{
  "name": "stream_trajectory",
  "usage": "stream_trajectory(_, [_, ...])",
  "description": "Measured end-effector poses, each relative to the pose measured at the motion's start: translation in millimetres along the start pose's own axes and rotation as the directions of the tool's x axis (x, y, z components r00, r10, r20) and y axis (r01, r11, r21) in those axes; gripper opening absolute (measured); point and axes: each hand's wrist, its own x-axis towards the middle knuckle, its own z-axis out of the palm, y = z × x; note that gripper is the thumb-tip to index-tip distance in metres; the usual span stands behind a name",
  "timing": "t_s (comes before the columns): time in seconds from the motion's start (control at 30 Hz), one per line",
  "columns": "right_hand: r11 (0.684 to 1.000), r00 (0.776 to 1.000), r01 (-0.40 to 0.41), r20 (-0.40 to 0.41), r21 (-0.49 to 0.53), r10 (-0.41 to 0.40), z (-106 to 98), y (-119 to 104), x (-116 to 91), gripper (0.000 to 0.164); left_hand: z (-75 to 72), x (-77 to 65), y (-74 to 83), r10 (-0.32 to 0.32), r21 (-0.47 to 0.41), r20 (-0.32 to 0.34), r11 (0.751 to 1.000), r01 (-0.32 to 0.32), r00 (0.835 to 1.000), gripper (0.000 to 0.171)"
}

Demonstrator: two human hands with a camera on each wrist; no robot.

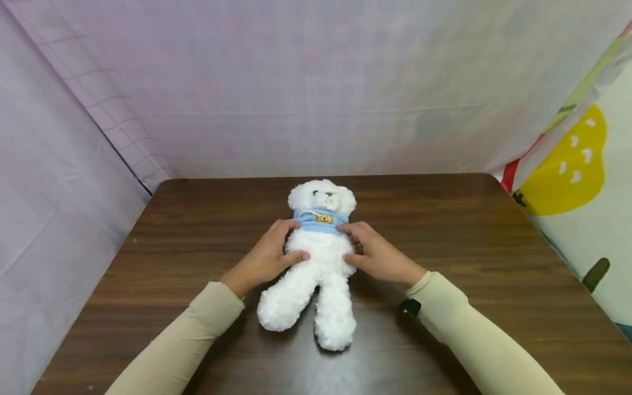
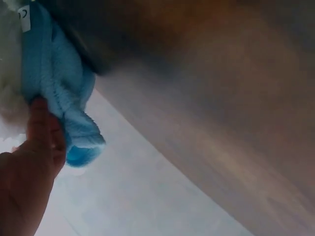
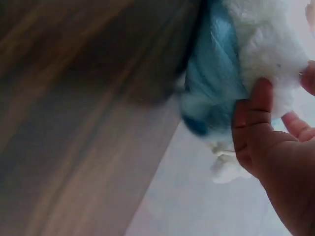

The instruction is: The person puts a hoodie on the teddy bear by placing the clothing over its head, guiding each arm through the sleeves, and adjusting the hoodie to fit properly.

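Observation:
A white plush teddy bear (image 1: 323, 247) lies on its back, head toward the table's far edge and legs toward me. Bunched high around its chest is a light blue top (image 1: 316, 220) with a small bear-face badge (image 1: 324, 219). My left hand (image 1: 269, 252) grips the bear's left-hand side in the head view, thumb on the belly and fingers at the top's hem. The opposite side is gripped by my right hand (image 1: 380, 253) in much the same way. In the left wrist view, the fingers touch the blue top (image 2: 59, 83); a white tag (image 2: 24, 18) shows.
The dark wooden table (image 1: 197, 219) extends around the bear. Pale fabric (image 1: 296, 82) hangs behind it and at the left; a printed cloth with a yellow shape (image 1: 568, 164) hangs at the right. A dark wrist device (image 1: 411, 307) sits by my right cuff.

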Motion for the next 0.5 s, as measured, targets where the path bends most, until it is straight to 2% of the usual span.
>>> stream_trajectory(0.13, [0.999,1.0,0.007,-0.027,0.048,-0.005,-12,-2,0,0.053,6.3,2.7,0.9,-0.041,-0.002,0.046,0.999,0.041,0.998,0.067])
stream_trajectory(0.23, [1.0,1.0,0.023,-0.014,0.01,-0.023,-22,-7,2,0.053,6.5,3.5,4.0,-0.085,0.047,0.084,0.996,0.081,0.993,0.071])
stream_trajectory(0.3, [0.999,0.999,0.03,0.017,-0.027,-0.029,-27,-7,4,0.052,3.2,2.7,6.3,-0.094,0.085,0.094,0.993,0.086,0.991,0.073])
stream_trajectory(0.4, [0.998,0.997,0.025,0.069,-0.056,-0.021,-32,-6,5,0.049,-6.1,0.9,7.5,-0.062,0.12,0.109,0.992,0.049,0.992,0.069])
stream_trajectory(0.5, [0.999,0.995,0.023,0.102,-0.043,-0.018,-39,-7,4,0.043,-17.9,0.0,6.8,0.011,0.084,0.155,0.996,-0.025,0.988,0.057])
